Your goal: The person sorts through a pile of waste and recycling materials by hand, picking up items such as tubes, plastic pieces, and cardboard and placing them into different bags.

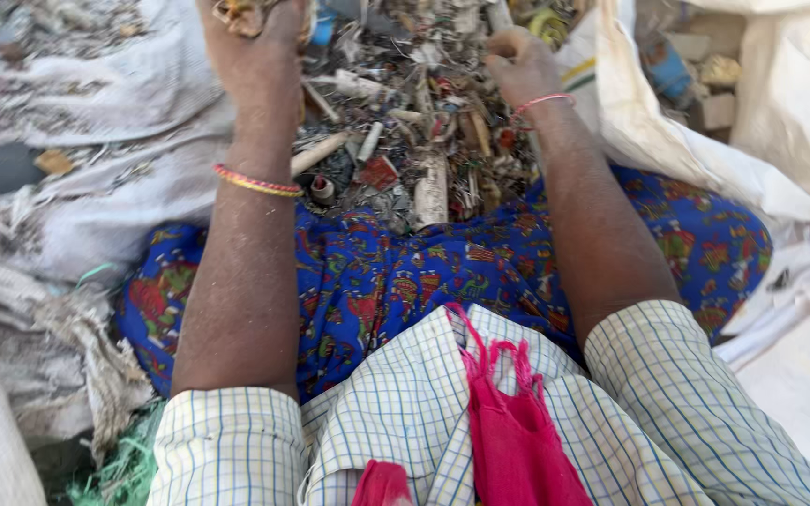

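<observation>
sacks: 2 big white woven ones. One (96, 122) lies flat under the rubbish at the left & takes the spill; the other (780, 141) stands open at the right edge, mouth toward the person, w/ boxes & scraps inside, so it sits w/in the right arm's reach.
lap cloth: 1 blue printed cloth (396, 272) over the knees; the near edge of the heap rests right on it, close to both hands.
heap: 1 pile of mixed scrap (414, 122), top middle, between the 2 sacks. Sticks, tubes, bits of plastic; too many & too tangled to count.
shirt: 1 checked shirt (405, 412), sleeves pushed up past the elbows, forearms bare.
pink cloth: 1 piece (508, 422) hanging at the chest.
left hand (260, 37): 1, raised over the heap's far left, fingers curled round a brownish clump (241, 14) at the top edge. Frame cuts off most of it, so can't tell what it is.
right hand (517, 66): 1, knuckles up, fingers bent down into the scrap at the heap's right side; can't tell if they've closed on anything.
pale tubes: approx. 3 stand out; thickest one (431, 187) lies at the heap's near edge.
red scrap: 1 flat bit (379, 173), near edge, beside that tube.
wrist bands: 2, one on each wrist; left red-yellow (257, 181), right thin pink (544, 101).
</observation>
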